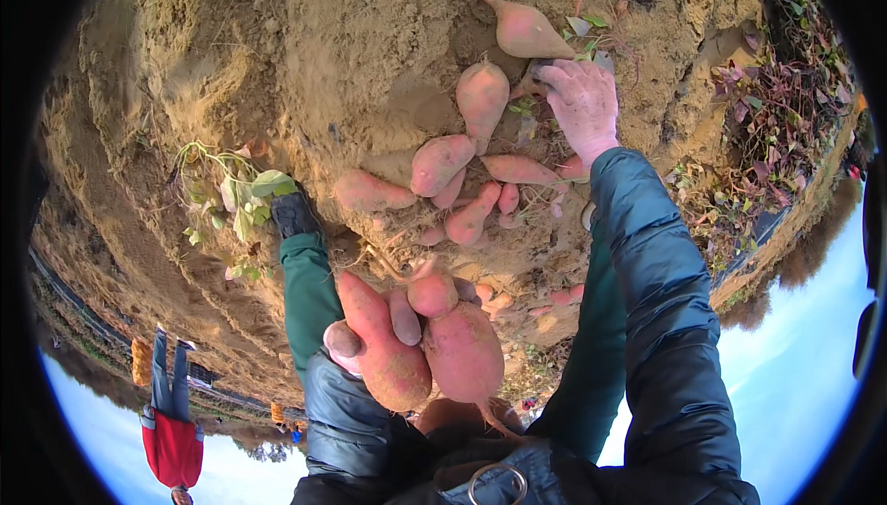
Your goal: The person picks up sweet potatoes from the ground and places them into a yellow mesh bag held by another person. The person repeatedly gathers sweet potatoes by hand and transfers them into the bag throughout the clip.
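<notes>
My left hand (343, 342), in a pinkish glove with dirty fingertips, is closed around a cluster of large sweet potatoes (464, 354) held up close to my body. Its palm is hidden behind them. My right hand (582, 101), gloved the same way, reaches out to the soil with its fingers curled over a soil-covered sweet potato (528, 83), which it mostly hides. Just beyond those fingers lies a fat sweet potato (530, 32) with a long tapered end. An upright pear-shaped sweet potato (482, 98) rests to the left of the hand.
Several more sweet potatoes (441, 163) lie on the sandy soil (342, 61) between my arms. A leafy vine (242, 195) is by my left shoe (295, 213). Dark vines (771, 135) run along the right. A person in a red top (173, 450) stands at the lower left.
</notes>
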The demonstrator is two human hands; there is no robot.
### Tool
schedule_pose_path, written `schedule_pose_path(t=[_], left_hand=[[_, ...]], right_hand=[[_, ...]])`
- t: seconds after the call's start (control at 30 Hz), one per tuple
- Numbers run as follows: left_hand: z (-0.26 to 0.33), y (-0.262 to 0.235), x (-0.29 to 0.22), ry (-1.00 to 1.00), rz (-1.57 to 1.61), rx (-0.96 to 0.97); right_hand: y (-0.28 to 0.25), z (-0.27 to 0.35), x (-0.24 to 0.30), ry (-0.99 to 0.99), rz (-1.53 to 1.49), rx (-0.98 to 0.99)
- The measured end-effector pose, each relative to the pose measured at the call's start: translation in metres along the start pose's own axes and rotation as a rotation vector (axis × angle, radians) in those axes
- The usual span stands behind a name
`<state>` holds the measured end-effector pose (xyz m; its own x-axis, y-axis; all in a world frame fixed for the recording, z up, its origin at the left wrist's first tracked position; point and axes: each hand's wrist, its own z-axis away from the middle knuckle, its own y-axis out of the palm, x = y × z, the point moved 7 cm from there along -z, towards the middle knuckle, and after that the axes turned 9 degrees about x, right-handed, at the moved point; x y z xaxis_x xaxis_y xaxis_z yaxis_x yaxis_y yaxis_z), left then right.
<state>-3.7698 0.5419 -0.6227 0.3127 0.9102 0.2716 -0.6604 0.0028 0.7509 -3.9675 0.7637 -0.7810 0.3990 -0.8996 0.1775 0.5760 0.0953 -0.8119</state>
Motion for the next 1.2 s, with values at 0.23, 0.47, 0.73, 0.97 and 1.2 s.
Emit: schedule_pose_path(t=[0.23,0.47,0.73,0.97,1.2], left_hand=[[-0.001,-0.006,-0.008,0.041,-0.11,0.109],[0.005,-0.002,-0.008,0.061,-0.069,0.066],[0.016,-0.001,-0.017,-0.009,-0.144,-0.043],[0.013,0.0,-0.023,0.125,-0.012,-0.022],[0.005,0.035,-0.028,0.106,-0.227,-0.371]], right_hand=[[-0.038,0.007,-0.069,0.239,-0.267,-0.154],[0.002,-0.026,0.056,0.279,-0.448,0.333],[0.032,0.002,0.028,0.41,-1.455,0.159],[0.038,0.07,0.013,0.6,-2.514,-0.013],[0.046,0.073,0.08,0.458,-2.901,-0.013]])
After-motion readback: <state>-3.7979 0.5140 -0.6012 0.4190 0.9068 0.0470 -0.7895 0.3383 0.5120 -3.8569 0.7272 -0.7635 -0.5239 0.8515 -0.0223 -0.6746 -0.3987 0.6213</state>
